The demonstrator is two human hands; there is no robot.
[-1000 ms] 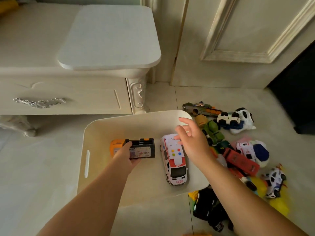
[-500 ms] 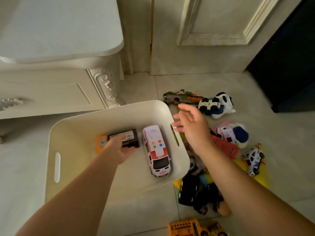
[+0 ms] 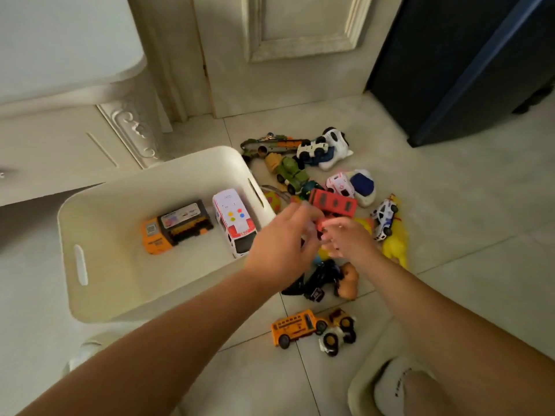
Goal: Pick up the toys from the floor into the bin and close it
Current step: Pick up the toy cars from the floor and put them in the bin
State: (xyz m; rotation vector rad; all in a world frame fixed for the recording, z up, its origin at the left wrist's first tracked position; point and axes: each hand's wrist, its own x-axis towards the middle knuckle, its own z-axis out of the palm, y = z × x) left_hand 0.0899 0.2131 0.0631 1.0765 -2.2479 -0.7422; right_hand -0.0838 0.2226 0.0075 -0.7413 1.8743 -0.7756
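From the head view, left hand (image 3: 282, 247) and right hand (image 3: 350, 238) meet loosely curled over the floor pile beside the bin (image 3: 99, 211), grip blurred beyond telling, so the red bus (image 3: 332, 202) could slip from a rushed grab

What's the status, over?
Both hands, left hand and right hand, over the floor pile at a small red toy; grip unclear. Bin open, two vehicles inside. Nothing blocking.

A cream carved cabinet (image 3: 75, 139) stands at the left under a pale rounded top (image 3: 60, 40). Behind, a panelled door (image 3: 300, 40) meets the tiled floor (image 3: 465, 205). A dark blue cabinet, perhaps, (image 3: 465, 70) fills the right corner.
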